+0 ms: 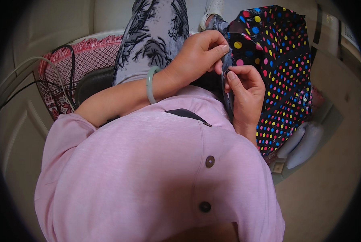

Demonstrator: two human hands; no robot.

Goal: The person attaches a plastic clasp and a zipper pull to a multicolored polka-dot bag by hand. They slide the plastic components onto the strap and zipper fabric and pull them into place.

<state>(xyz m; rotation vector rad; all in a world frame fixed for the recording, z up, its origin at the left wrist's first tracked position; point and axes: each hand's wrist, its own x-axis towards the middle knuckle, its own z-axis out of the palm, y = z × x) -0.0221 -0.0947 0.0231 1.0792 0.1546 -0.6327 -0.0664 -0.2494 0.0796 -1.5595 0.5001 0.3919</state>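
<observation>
My left hand point(198, 54), with a pale green bangle point(150, 84) on its wrist, pinches the edge of a narrow grey-blue strip of cloth point(227, 60). Just below it, my right hand point(247, 86) has thumb and forefinger pressed together on the same strip. Both hands are close together above my lap, fingertips nearly meeting. Part of the strip runs down beside my right wrist. Whether something small is between the right fingertips is too fine to make out. Right beside the strip spreads a black plastic-looking sheet or bag point(287, 76) with many coloured dots.
A red-and-white patterned fringed cover point(90, 58) lies on the seat at the left, with dark and pale cables point(39, 60) crossing it. My patterned trouser leg point(152, 40) stretches forward. A white shoe point(214, 10) shows at the top. Pale grey rounded items point(303, 145) lie at the right.
</observation>
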